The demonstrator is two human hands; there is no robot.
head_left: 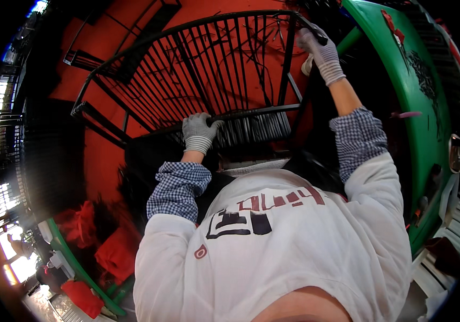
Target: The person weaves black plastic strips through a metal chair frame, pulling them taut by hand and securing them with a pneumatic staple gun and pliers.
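A large black metal grille frame (pixel 187 70) with many thin bars is held out over an orange-red floor. My left hand (pixel 198 133), in a grey knit glove, grips the near horizontal rail of the frame. Farther off at the upper right, my gloved right hand (pixel 320 51) grips the frame's far corner bar. Both forearms wear checked sleeves under a white top.
A green curved machine body (pixel 428 107) runs down the right side. More black grille frames (pixel 117 37) lie on the orange-red floor beyond. Red cloth bundles (pixel 114 252) and a green pipe (pixel 74 257) are at the lower left. Stacked dark grilles (pixel 52 155) stand at the left.
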